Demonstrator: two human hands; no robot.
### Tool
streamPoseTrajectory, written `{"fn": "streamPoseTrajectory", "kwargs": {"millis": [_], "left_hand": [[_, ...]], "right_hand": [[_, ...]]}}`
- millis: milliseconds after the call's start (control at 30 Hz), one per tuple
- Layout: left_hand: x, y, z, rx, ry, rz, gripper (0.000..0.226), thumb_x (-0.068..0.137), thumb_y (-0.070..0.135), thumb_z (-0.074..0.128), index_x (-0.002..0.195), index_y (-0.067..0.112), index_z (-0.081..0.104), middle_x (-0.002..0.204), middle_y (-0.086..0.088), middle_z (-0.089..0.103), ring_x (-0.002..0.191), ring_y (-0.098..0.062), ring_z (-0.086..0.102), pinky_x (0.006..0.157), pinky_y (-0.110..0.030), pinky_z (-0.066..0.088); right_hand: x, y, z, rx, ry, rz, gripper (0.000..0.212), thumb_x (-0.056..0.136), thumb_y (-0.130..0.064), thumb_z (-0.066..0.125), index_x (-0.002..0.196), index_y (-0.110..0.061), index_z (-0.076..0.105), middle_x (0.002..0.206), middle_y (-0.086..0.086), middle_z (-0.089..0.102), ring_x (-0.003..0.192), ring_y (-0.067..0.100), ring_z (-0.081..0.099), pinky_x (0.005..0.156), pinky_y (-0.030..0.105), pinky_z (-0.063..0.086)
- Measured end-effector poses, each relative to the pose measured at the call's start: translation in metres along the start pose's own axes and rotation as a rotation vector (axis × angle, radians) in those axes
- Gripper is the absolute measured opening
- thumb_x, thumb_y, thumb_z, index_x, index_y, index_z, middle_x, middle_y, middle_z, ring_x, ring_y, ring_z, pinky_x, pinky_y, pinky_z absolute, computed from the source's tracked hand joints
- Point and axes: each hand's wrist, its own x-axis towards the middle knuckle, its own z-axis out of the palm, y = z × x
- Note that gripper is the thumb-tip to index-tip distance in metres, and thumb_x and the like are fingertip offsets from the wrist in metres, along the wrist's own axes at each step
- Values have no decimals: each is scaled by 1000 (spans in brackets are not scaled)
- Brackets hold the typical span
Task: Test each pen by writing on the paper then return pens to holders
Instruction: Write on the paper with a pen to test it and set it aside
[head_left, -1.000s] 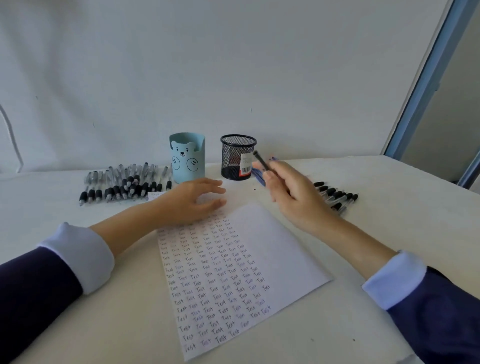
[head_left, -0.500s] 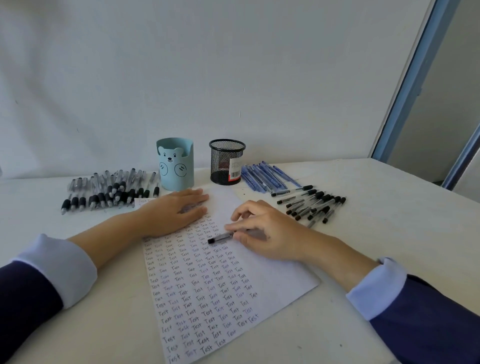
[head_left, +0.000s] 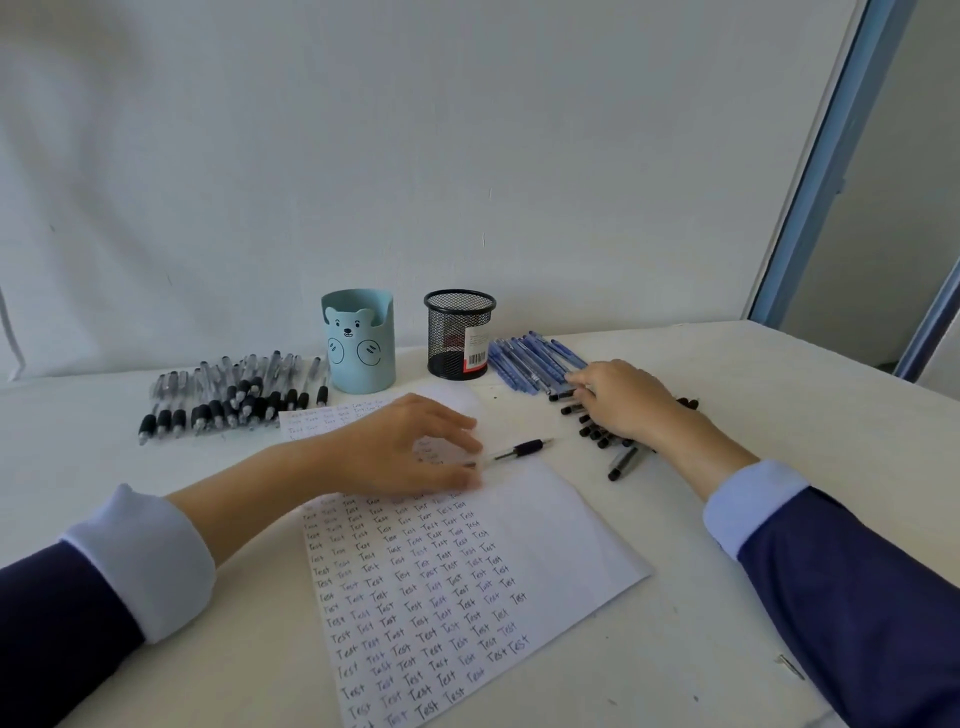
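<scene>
A clear pen with a dark grip (head_left: 519, 449) lies on the upper edge of the paper (head_left: 545, 525), which is covered in rows of "Test". My left hand (head_left: 400, 447) hovers over the paper. Its curved thumb and fingers lie on either side of the pen's clear end, and the fingertips are blurred. My right hand (head_left: 623, 400) rests on the black-capped pens (head_left: 597, 434), fingers stretched toward the blue pens (head_left: 530, 358). The blue bear holder (head_left: 358, 340) and the black mesh holder (head_left: 458, 332) stand at the back.
A large pile of clear pens with black grips (head_left: 228, 395) lies left of the bear holder. A smaller written sheet (head_left: 322, 418) pokes out under my left hand. The wall rises just behind the holders, and the table edge runs along the right.
My right hand let go of the pen, left it on the paper and moved right to the black-capped pens. My left hand shifted right toward the pen's clear end.
</scene>
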Motion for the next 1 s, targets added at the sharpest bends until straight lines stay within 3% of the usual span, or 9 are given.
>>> {"fn": "streamPoseTrajectory", "kwargs": {"millis": [100,233,433,533,633,733,800,900,1000], "left_hand": [[5,2,4,-52,120,31,19,85,39,71,103,32,72,117,23,61,106,9,54,94,-13,43],[4,0,-9,-283,180,-51,9,85,25,72,93,22,69,90,8,72,84,-2,68,80,-19,55],[-7,-26,-64,-1006,476,-123,22,79,12,71,101,8,68,91,-4,71,86,-11,68,76,-17,54],[-16,-52,-85,-1359,584,-93,22,83,13,65,102,3,63,91,-6,68,80,-10,69,74,-17,56],[-24,-79,-96,-1432,700,-160,22,88,21,63,101,3,62,93,-7,67,77,-9,69,74,-18,57],[-27,-95,-98,-1240,727,-366,29,88,26,64,107,4,63,100,-10,68,79,-11,69,66,-16,57],[-22,-102,-96,-938,706,-492,27,84,28,69,100,7,65,102,-12,69,79,-14,67,65,-16,57],[-6,-112,-88,-376,665,-578,22,81,35,74,77,17,62,88,-13,72,70,-18,65,71,-23,56],[16,-125,-82,-17,626,-600,29,83,40,73,83,11,65,94,-17,73,86,-27,67,77,-29,46]], "right_hand": [[0,0,0,-84,29,-37,29,103,-18,42,107,-14,70,113,6,57,109,27,52,85,38,43],[0,2,-1,-92,53,-63,25,103,-26,44,119,-25,63,126,1,49,119,22,43,97,39,36],[-9,-12,-7,235,227,-197,27,105,-24,37,128,-16,49,110,7,65,95,29,60,80,39,46],[-15,-26,-10,403,205,-240,26,104,-30,39,126,-23,51,110,2,66,101,25,61,90,44,48],[-15,-36,-9,430,255,-241,20,102,-32,45,116,-35,58,103,-15,63,100,15,58,97,43,40],[-16,-46,-11,413,258,-234,18,101,-38,44,108,-47,59,96,-18,63,92,6,54,93,36,26],[-19,-52,-10,396,232,-249,22,97,-51,42,108,-46,60,92,-17,63,90,1,51,86,32,20],[-30,-60,-10,379,201,-322,47,81,-79,45,108,-43,61,72,-16,54,77,-2,51,88,29,25],[-35,-61,-12,508,182,-384,49,73,-69,64,106,-32,62,54,-13,38,55,5,43,69,15,28]]}}
